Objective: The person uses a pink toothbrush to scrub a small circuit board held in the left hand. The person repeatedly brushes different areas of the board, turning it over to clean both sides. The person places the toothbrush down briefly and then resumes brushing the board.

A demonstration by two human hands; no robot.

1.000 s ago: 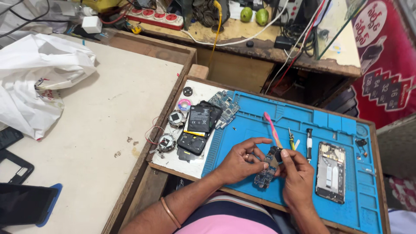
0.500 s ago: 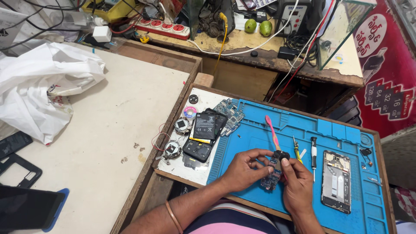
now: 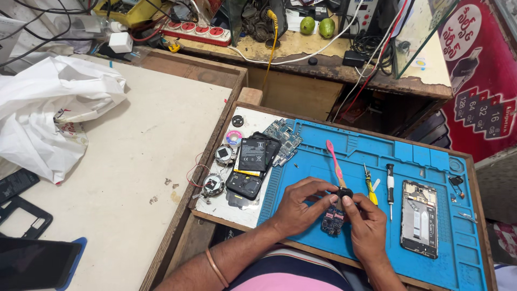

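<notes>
Over the blue repair mat (image 3: pixel 420 253), my left hand (image 3: pixel 299 207) and my right hand (image 3: pixel 366 223) meet around a small dark circuit board (image 3: pixel 333 220). The board is pinched between the fingers of both hands. Both thumbs press on a small black round part (image 3: pixel 344 193) at the top of the board. A pink toothbrush (image 3: pixel 335 164) lies on the mat just behind my fingers.
An opened phone frame (image 3: pixel 419 218), a yellow-handled tool (image 3: pixel 369 186) and a black screwdriver (image 3: pixel 390 186) lie to the right on the mat. A black battery (image 3: pixel 252 154) and stacked phone parts sit left of it. A white plastic bag (image 3: pixel 48 108) rests on the left table.
The camera view has shifted slightly. My hands stay together on the circuit board in the same spot on the mat, with fingers adjusting a little at its top.
</notes>
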